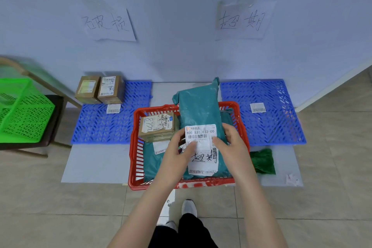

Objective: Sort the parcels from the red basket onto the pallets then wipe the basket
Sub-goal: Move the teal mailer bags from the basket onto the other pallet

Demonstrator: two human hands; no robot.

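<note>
Teal mailer [198, 106] is being held over the red basket [134, 159], its top end showing past the twelve o'clock rim. The left hand [177, 153] is gripping its nine o'clock edge and the right hand [231, 143] its three o'clock edge, thumbs lying on the white label [201, 133]. The two hands are keeping the label flat and facing up, probably so it can be read. The handwriting on it is matching the right wall sign [243, 20], so this parcel is likely going to the right pallet [277, 127], at two o'clock of the basket, which is carrying only a barcode slip.

Inside the basket, a box [157, 127] is sitting at ten o'clock on another teal bag [150, 159], so sorting is looking unfinished. The left pallet [104, 127], at ten o'clock under the left sign [108, 24], is already bearing two boxes [100, 89] at its far corner. A green cloth [263, 161] is lying on the floor just beside the basket at four o'clock, seemingly waiting for the wipe.
</note>
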